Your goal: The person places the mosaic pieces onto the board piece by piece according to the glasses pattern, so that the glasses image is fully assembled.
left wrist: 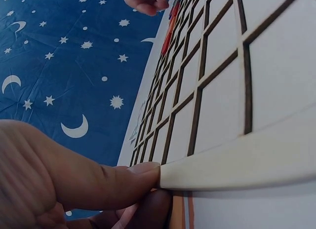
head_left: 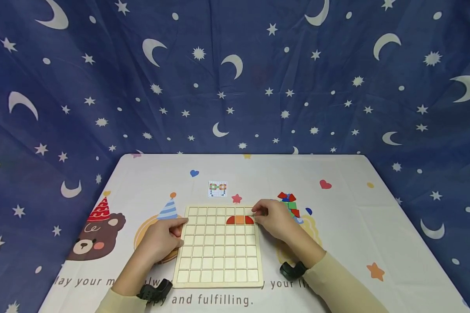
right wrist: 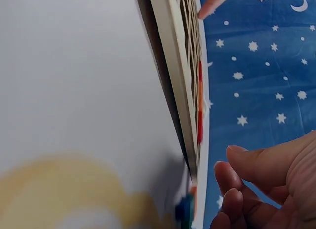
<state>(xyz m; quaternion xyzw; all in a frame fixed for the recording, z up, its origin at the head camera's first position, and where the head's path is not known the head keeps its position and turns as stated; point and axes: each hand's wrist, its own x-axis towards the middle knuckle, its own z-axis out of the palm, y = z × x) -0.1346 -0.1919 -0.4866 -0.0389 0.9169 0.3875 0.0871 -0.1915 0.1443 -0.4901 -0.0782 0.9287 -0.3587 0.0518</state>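
A pale wooden grid board (head_left: pixel 218 251) lies flat on the table. In its second row sit an orange square (head_left: pixel 240 220) and two red rounded pieces, one on each side: a left one (head_left: pixel 230 220) and a right one (head_left: pixel 249 220). My left hand (head_left: pixel 161 239) touches the board's left edge with thumb and index finger; the left wrist view shows the thumb (left wrist: pixel 131 182) against the rim. By the upper right corner hovers my right hand (head_left: pixel 274 217). Its fingers (right wrist: pixel 237 202) are loosely bent with nothing visible between them and the thumb.
Right of the board, partly behind my right hand, lies a cluster of coloured pieces (head_left: pixel 292 205), with a blue half-round piece (head_left: pixel 308 211) beside it. A small pattern card (head_left: pixel 217 189) lies beyond the board. The tablecloth (head_left: pixel 337 243) is printed; a starry curtain (head_left: pixel 258 78) hangs behind.
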